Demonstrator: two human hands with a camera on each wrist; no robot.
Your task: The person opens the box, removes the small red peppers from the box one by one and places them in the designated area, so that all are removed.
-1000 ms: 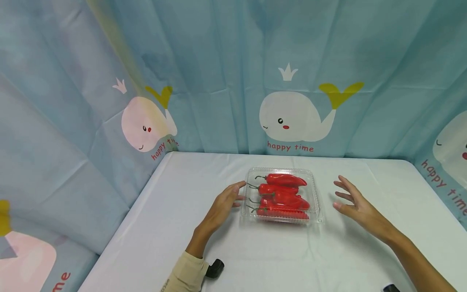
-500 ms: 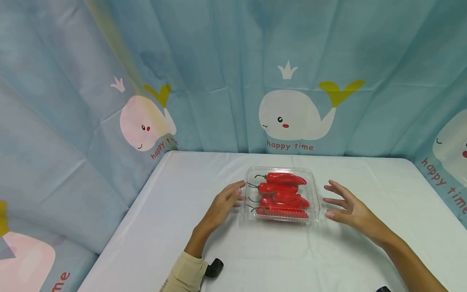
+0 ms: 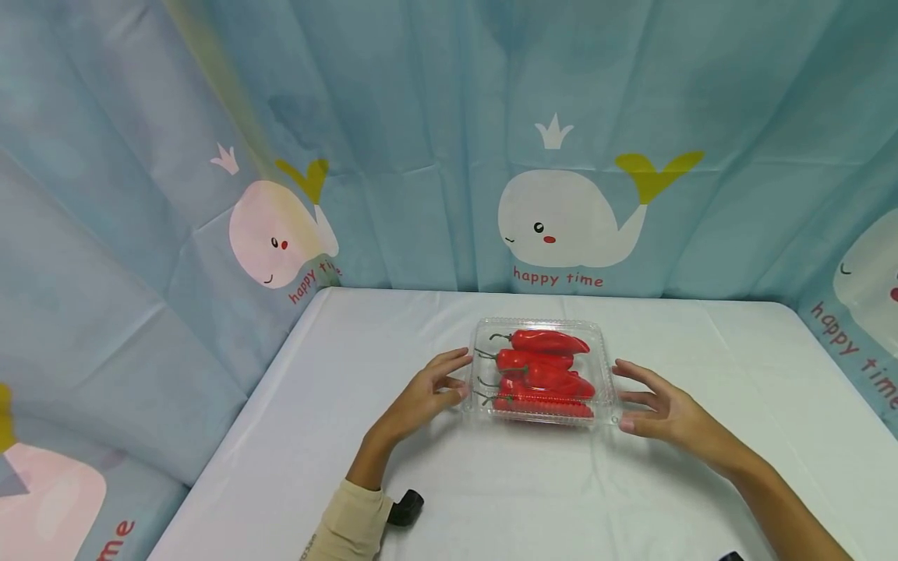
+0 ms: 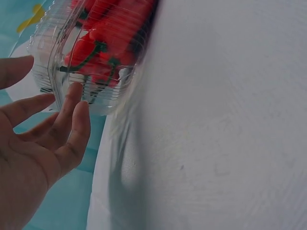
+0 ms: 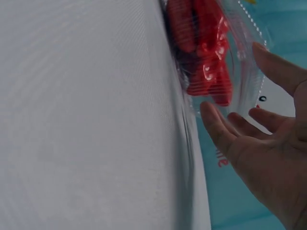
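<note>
A clear plastic clamshell box (image 3: 603, 343) lies closed on the white table, with several red peppers (image 3: 550, 379) with green stems inside it. At the box's left side is my left hand (image 3: 424, 397), its fingers spread and bent slightly, fingertips right at the wall. My right hand (image 3: 662, 413) is at the opposite side, thumb by the front right corner and fingers along the right edge. In the left wrist view the fingertips overlap the ribbed end of the box (image 4: 48, 62). The right wrist view shows the thumb and fingers loosely spread around the other end (image 5: 247, 86).
A white cloth covers the table (image 3: 519, 499). Behind and beside it hangs a blue curtain (image 3: 421, 117) printed with whales and the words "happy time". A black device (image 3: 405, 508) is at the left wrist, by the beige sleeve (image 3: 348, 522).
My right hand has moved left, from well apart to the box's right edge. My left hand stays at the left side, its thumb now lower and farther forward. The box has not moved.
</note>
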